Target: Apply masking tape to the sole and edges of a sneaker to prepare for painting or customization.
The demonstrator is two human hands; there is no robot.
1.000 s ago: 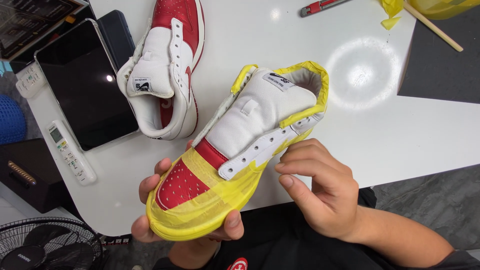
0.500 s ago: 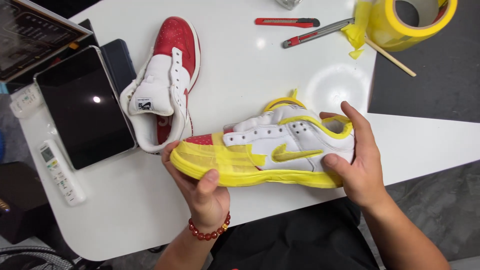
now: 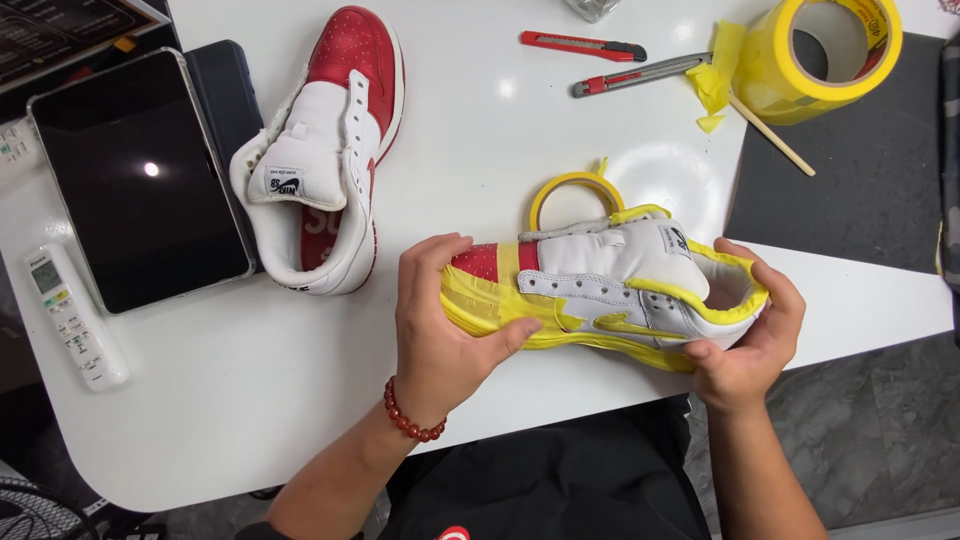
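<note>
I observe the taped shoe (image 3: 600, 295) lying lengthwise left-to-right above the surface (image 3: 480, 150), my left hand (image 3: 435, 335) clasping its toe, right hand (image 3: 750, 340) cupping its heel.

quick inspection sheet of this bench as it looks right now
surface: white rounded table, black mat at right.
job's things: red-and-white sneaker wrapped in yellow tape, held on its side.
clutter: second red-and-white sneaker, black tablet, white remote, two utility knives, large yellow tape roll, small tape ring, wooden stick.
grippers: left hand grips the toe, right hand cups the heel.
cables: nothing seen.
surroundings: grey floor.
</note>
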